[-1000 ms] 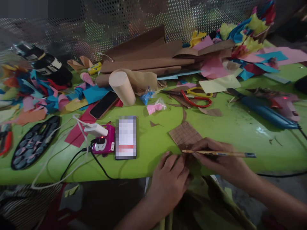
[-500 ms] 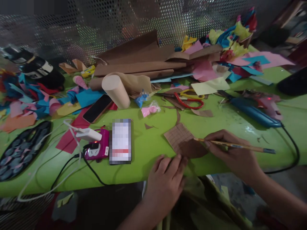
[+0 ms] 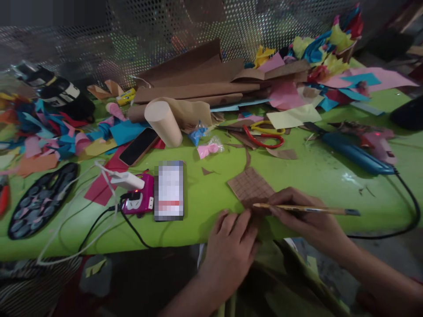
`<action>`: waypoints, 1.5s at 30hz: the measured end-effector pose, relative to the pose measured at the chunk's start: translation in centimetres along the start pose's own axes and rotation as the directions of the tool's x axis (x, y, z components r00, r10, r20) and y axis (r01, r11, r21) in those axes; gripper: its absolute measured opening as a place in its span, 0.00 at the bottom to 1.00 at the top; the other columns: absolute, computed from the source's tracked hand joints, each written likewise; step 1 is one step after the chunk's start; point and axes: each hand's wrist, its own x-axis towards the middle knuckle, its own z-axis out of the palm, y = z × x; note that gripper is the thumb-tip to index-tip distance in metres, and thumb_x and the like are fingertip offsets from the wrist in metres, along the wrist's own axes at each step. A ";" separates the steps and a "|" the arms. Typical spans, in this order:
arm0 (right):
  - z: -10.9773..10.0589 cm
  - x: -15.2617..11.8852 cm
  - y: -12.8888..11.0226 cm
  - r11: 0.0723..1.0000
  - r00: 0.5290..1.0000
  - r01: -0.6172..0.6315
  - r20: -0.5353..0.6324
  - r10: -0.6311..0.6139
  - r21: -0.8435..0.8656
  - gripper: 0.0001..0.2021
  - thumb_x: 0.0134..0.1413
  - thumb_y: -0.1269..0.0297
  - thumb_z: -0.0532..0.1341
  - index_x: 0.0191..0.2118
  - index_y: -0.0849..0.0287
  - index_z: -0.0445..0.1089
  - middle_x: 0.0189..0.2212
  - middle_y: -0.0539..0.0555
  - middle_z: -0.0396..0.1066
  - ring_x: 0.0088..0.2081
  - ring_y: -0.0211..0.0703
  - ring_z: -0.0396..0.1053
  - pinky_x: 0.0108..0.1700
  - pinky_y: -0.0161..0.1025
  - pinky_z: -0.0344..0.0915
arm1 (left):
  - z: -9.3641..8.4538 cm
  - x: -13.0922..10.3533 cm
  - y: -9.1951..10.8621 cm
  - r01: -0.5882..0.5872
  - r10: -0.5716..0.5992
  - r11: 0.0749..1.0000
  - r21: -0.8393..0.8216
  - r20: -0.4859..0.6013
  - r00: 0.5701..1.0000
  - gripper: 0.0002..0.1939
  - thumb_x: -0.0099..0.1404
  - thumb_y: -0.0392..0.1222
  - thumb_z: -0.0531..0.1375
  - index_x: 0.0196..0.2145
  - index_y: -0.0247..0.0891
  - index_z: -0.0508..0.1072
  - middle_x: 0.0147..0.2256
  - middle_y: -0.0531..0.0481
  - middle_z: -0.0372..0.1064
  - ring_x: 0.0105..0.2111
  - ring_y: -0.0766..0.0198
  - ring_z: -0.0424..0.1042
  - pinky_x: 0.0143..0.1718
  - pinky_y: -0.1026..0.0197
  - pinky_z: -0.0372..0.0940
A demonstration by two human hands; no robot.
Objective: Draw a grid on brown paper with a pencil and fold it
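Observation:
In my right hand (image 3: 297, 211) is a pencil (image 3: 307, 209), pinched between thumb and fingers, its pale tip pointing left over a darker brown piece of paper (image 3: 259, 212). That piece lies mostly hidden under my hands. Just behind it, and partly overlapped by it, is a square brown piece of cardboard (image 3: 249, 184) marked with grid lines. My left hand (image 3: 231, 246) rests at the table's front edge, fingers stretched forward, their tips by the left edge of the darker piece.
Left of my hands lie a lit phone (image 3: 169, 191) and a magenta power adapter (image 3: 142, 198) with cables. Beyond are a cardboard tube (image 3: 165, 125), red-handled scissors (image 3: 264, 138) and brown sheets (image 3: 198, 92). On the right sit a blue tool (image 3: 357, 152) and a pink glue gun (image 3: 380, 143).
The pencil tip has moved left and toward me across the darker brown piece, my right hand with it. My left hand stays in place. The view has shifted slightly.

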 end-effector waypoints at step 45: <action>-0.1 -1.2 0.0 1.000 1.000 -0.009 0.004 0.009 0.004 0.08 0.59 0.56 0.62 0.34 0.52 0.74 0.28 0.53 0.78 0.28 0.45 0.74 0.27 0.39 0.70 | 0.7 -0.5 1.0 0.003 -0.003 1.000 0.001 -0.020 1.000 0.17 0.68 0.49 0.60 0.52 0.41 0.75 0.55 0.51 0.72 0.51 0.57 0.65 0.63 0.50 0.55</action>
